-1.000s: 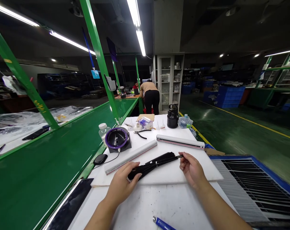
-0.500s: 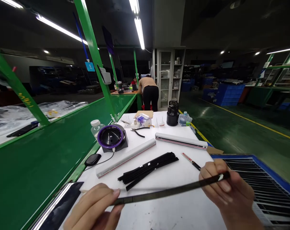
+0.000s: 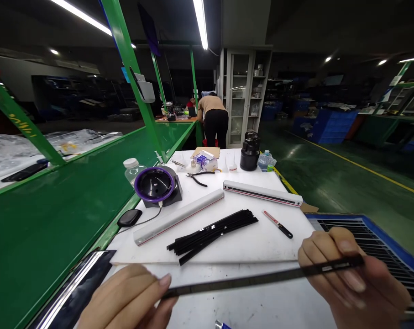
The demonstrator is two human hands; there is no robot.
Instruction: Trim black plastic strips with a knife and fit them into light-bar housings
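Left hand: the left hand is pinching one end of a thin black strip between thumb and fingers, low at the near edge of the white board.
Strip: the thin black strip is hanging in the air just in front of the white board, running nearly level from one hand across to the other and rising slightly toward the right.
Conveyor: a green belt is stretching away to the left of the white board, with a black mouse-like device lying at its edge.
Board, left part: a purple-rimmed round fixture is sitting at the far left corner of the white board, with a long white bar lying slantwise just in front of it.
Board, middle: a bundle of black strips is lying on the white board, near the long white bar.
Board, right part: a second white bar is lying toward the far right, and a small red-and-black tool is resting between it and the near edge.
Right hand: the right hand is gripping the strip's other end, fingers curled around it, just off the right corner of the white board.
Background: a person in a tan top is bending over a table well beyond the white board.
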